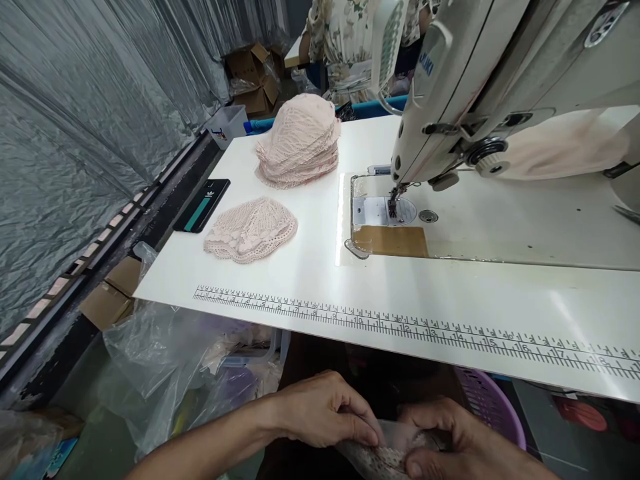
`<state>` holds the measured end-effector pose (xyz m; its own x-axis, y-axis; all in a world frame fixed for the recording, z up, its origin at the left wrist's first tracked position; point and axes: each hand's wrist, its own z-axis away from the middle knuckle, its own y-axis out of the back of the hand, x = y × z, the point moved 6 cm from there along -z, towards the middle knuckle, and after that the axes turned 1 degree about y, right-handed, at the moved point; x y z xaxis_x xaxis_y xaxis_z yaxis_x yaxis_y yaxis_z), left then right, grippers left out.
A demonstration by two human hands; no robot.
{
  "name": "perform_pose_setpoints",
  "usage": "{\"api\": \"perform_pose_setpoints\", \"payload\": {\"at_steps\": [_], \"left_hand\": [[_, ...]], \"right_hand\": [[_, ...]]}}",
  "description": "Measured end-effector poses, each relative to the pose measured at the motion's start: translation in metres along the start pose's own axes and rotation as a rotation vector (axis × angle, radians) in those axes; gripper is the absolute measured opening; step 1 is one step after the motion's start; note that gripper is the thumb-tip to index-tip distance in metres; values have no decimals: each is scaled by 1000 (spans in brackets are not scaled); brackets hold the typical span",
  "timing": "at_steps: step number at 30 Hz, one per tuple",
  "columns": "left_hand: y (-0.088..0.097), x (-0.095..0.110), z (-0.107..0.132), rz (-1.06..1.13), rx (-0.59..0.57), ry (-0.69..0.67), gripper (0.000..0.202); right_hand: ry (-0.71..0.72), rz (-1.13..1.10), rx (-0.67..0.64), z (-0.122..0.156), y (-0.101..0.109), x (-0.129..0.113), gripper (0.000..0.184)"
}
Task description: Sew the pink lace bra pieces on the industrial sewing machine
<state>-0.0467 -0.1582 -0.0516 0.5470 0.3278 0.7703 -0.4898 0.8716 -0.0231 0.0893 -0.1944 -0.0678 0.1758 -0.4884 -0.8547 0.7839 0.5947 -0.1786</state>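
Observation:
Below the table's near edge, my left hand (325,410) and my right hand (450,437) both pinch a small piece of pale lace fabric (387,453) in my lap. Both hands have their fingers closed on it. On the white table (310,273) lies a single pink lace piece (250,230), and behind it stands a tall stack of pink lace pieces (300,140). The white sewing machine (480,87) stands at the right, with its needle and presser foot (393,200) over the plate.
A black phone (203,205) lies at the table's left edge. A printed ruler (415,329) runs along the near edge. Clear plastic bags (170,353) and a purple basket (487,403) sit under the table. Another person in a floral garment (345,40) is behind the table.

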Motion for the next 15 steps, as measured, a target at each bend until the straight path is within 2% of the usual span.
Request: {"api": "perform_pose_setpoints", "payload": {"at_steps": [6,10,15], "left_hand": [[0,-2,3,-29,-48,-19,20],[-1,-5,1,-26,-20,-15,27],[-1,2,2,-70,-65,-38,20]], "right_hand": [[9,10,23,-1,-2,-1,17],[15,23,15,-2,0,-1,19],[7,13,20,1,8,3,22]]}}
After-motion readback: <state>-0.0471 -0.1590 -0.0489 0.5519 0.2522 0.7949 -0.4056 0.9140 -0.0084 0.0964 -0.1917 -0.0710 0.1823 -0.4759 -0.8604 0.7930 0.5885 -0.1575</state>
